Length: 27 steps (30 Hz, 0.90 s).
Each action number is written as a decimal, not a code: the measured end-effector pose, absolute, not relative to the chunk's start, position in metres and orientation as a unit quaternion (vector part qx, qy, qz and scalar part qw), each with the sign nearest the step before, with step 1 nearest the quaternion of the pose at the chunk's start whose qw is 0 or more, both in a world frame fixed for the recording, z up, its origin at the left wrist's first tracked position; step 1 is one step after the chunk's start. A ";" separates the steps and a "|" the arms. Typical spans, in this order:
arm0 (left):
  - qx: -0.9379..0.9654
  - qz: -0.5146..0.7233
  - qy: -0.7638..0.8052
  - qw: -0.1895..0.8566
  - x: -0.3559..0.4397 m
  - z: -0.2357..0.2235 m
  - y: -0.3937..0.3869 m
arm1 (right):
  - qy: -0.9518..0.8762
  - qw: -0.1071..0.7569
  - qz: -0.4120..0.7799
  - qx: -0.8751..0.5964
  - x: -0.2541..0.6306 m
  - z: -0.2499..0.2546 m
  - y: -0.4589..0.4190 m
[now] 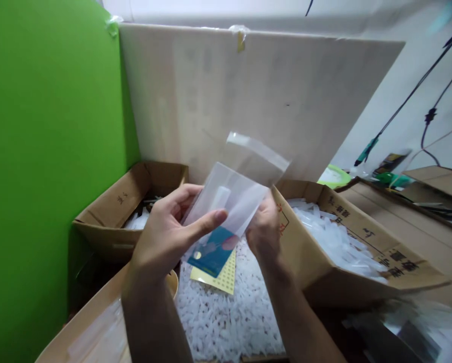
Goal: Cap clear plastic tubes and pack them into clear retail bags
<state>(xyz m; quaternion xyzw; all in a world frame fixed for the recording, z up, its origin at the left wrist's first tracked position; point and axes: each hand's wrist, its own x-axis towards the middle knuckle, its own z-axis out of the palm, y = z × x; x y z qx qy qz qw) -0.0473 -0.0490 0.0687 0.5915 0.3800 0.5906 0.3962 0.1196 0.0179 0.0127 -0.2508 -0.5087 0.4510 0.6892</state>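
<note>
A clear plastic bag [256, 157] is held up in the middle, its flap end pointing up and to the right. In or against it is a card, white on top with a blue lower part [211, 254]; a small pale strip [220, 197] shows over the white area. My left hand [169, 227] grips the left side, thumb lying across the front and fingers behind. At the right edge, my right hand [264, 227] is closed on the bag, slightly blurred, with its fingertips hidden. Beneath is a yellow sticker sheet [226, 277] with rows of small dots.
Small white pieces [229, 322] cover the area below the hands. An open carton [309, 252] of translucent white pieces [339, 242] stands right; another carton [108, 201] stands left. A green panel [52, 151] borders the left, and a whitish board [226, 96] the back.
</note>
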 end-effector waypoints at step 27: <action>0.615 0.497 0.445 0.420 -0.007 0.052 -0.005 | -0.586 0.666 0.435 -0.154 0.181 0.025 0.017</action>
